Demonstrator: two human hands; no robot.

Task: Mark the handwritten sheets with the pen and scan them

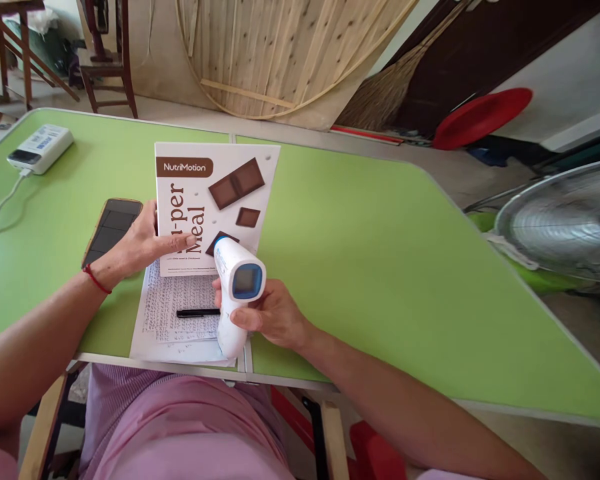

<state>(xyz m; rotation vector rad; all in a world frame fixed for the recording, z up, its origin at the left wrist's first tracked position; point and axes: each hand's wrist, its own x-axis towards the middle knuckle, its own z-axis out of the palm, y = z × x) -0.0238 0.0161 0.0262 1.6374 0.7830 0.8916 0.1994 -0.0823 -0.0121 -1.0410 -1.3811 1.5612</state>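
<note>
My left hand (143, 240) grips the left side of a white box (180, 220) printed with chocolate pieces and the words NutriMotion; the thumb lies across its front. My right hand (267, 313) is wrapped round the handle of a white infrared thermometer (231, 333). Its blue-framed screen faces me, and its front end points at the lower part of the box. Beneath them on the table lie sheets of handwritten paper (155, 300) with a black pen (195, 313) on top. A smartphone (113, 227) lies just beyond my left wrist. The box hides the upper part of the papers.
The green folding table (380, 267) has a metal rim. A white power bank (43, 148) with a cable (3, 200) sits at its far left. An electric fan (570, 220) stands past the right edge. A wooden chair (107, 67) and a broom (395, 80) are behind the table.
</note>
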